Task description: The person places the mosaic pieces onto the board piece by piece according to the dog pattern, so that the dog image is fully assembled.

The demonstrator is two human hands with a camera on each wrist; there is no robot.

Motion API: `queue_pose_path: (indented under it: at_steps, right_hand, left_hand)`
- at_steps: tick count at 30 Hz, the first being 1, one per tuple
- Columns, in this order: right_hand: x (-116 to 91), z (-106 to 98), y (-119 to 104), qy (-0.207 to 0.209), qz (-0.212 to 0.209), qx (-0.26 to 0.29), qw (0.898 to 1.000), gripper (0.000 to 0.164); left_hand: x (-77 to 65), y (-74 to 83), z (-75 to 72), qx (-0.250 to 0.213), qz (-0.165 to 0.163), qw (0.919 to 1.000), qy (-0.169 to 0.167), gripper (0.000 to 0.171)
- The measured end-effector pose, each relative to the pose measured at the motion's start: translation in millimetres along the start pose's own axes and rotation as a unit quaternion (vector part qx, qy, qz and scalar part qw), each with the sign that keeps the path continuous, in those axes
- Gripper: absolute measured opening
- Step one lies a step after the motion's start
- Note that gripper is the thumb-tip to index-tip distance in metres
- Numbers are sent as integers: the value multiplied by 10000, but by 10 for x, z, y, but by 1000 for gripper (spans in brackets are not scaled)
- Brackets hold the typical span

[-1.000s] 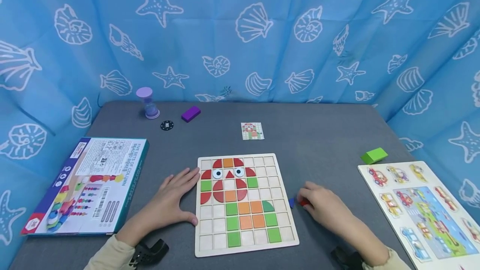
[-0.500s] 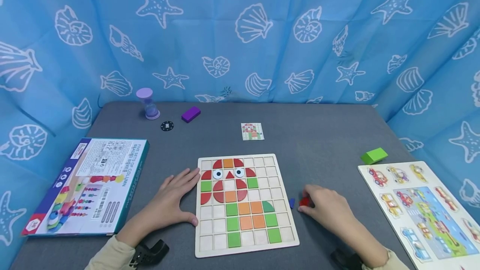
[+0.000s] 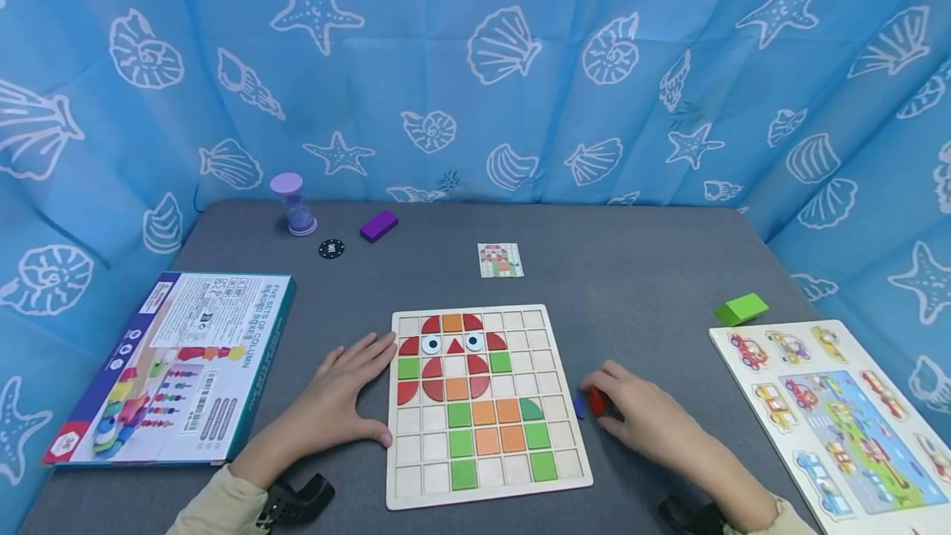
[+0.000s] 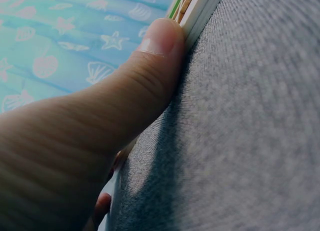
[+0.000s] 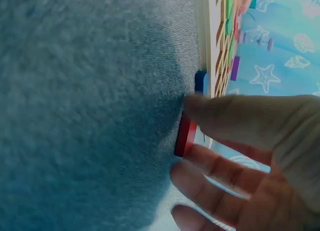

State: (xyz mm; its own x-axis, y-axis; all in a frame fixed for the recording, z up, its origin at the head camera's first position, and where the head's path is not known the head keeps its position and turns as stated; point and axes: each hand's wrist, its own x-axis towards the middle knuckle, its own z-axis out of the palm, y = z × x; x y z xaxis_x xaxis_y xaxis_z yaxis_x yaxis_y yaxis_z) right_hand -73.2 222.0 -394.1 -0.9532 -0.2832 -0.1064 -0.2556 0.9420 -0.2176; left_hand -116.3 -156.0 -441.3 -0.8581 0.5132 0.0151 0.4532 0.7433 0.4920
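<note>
A wooden grid board (image 3: 490, 468) lies on the grey table, filled in part with red, orange and green pieces and two eye pieces. My left hand (image 3: 334, 396) is spread at its left side; the thumb (image 4: 155, 46) touches the board's edge in the left wrist view. Beyond the board's right edge, my right hand (image 3: 642, 409) holds a small red block (image 3: 597, 402) between thumb and fingers, low at the tabletop. That red block (image 5: 185, 133) shows a flat side in the right wrist view. A small blue piece (image 3: 579, 407) lies between it and the board.
A small pattern card (image 3: 500, 260) lies behind the board. Further left are a purple block (image 3: 379, 225), a black disc (image 3: 331, 248) and an hourglass (image 3: 295, 205). A flat box (image 3: 178, 366) lies left; a green block (image 3: 741, 309) and vehicle puzzle (image 3: 839, 428) lie right.
The right hand shifted slightly right, then back left with the red block, which now sits close to the blue piece. My left hand has stayed at the board's edge.
</note>
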Motion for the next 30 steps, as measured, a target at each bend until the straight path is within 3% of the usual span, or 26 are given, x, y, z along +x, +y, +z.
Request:
queue_pose_path:
  at_steps: [4,13,17,22,25,30]
  right_hand:
    - [-3,20,7,197,266,-49,9994,46]
    - [77,12,-66,629,101,108,9979,35]
    - [193,-48,-216,729,-463,439,9953,31]
    - [376,-58,-485,288,-1386,702,9874,25]
    - [454,-27,-589,48,-1637,542,9850,23]
    - [529,21,-646,48,-1849,291,9823,19]
  left_hand:
    - [1,-8,-2,15,5,10000,3,117]
    - [-1,-18,-4,60,-3,10000,16,117]
    - [-4,-16,-8,34,-22,10000,16,117]
    - [-8,-10,-3,-7,-82,10000,-36,117]
    - [-5,-5,3,-31,-87,9999,-81,117]
    - [0,1,-3,-42,-44,10000,-52,116]
